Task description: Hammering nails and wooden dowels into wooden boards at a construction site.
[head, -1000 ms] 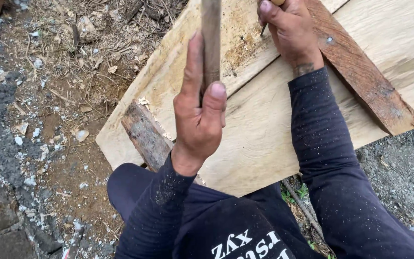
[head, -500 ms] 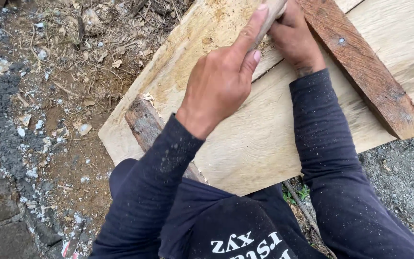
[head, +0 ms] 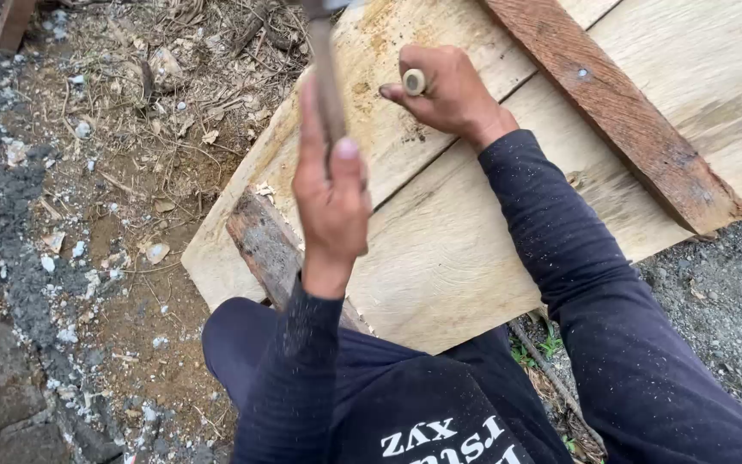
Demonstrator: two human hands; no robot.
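Gripping a raised wooden handle [head: 325, 82], left hand [head: 332, 193] at centre; right hand [head: 447, 93] fingers closed on a chisel [head: 415, 82] against the pale plank [head: 440, 249]

A reddish-brown wooden batten [head: 620, 107] is lying diagonally across the upper right of the frame. A weathered wood block [head: 264, 245] is sitting near the centre-left. Dry twigs and stones [head: 130, 103] are littering the upper-left dirt, while grey gravel [head: 723, 275] is spreading at the right.
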